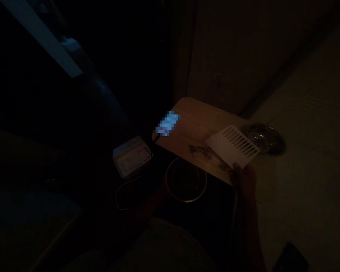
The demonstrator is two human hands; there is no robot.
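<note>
The scene is very dark. My right hand (245, 177) grips the near corner of a white flat slotted piece (221, 145), thumb on top. That piece is tilted over the right part of a small wooden table (195, 117). Beside its left edge, small dark bits (200, 151) lie scattered near the table's front edge. Just below that edge is a round bowl (187, 181) with a pale rim; its inside is too dark to make out. My left hand (164, 189) is at the bowl's left side and seems to hold it, its fingers mostly lost in shadow.
A lit phone screen (167, 124) is at the table's left end. Beyond the slotted piece stands a shiny round metal container (266, 139). Left of the bowl is a pale box (133, 156), with a thin white cable (117, 196) below. A dark object (291, 258) lies at lower right.
</note>
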